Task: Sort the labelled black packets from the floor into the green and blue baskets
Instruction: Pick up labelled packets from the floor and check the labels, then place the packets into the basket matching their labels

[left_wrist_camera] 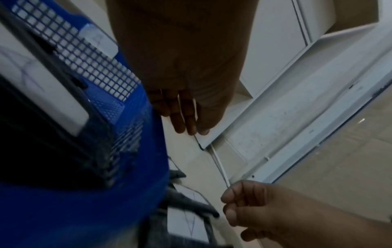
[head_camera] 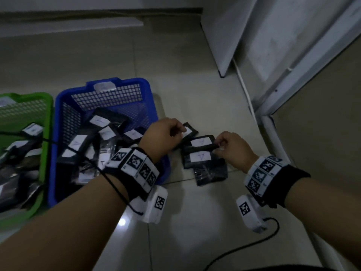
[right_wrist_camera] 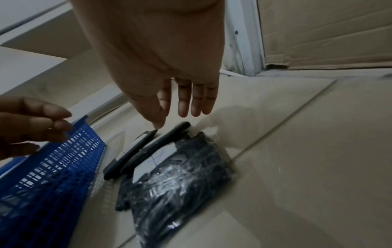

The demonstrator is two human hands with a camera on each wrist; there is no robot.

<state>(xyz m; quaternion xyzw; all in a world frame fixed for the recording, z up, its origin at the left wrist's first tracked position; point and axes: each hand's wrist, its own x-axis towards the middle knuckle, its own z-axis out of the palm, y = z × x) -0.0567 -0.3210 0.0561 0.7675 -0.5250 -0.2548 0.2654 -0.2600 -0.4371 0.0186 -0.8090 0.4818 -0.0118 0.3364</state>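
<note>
Several black packets with white labels lie in a small heap (head_camera: 203, 159) on the floor, right of the blue basket (head_camera: 134, 81). My left hand (head_camera: 172, 132) hovers over the farthest packet (head_camera: 189, 131), fingers loosely curled and holding nothing; the left wrist view shows the fingers (left_wrist_camera: 184, 117) hanging free. My right hand (head_camera: 224, 143) is at the right edge of the top packet (head_camera: 202, 142). Its fingers (right_wrist_camera: 186, 104) are straight, and the thumb tip nearly touches a packet edge (right_wrist_camera: 148, 134). The blue basket and the green basket (head_camera: 48, 118) both hold several packets.
A white door frame and panel (head_camera: 273, 85) stand close behind and to the right of the heap. A black cable (head_camera: 254, 243) runs across the floor under my right wrist. Another thin cable crosses the blue basket from my left wrist.
</note>
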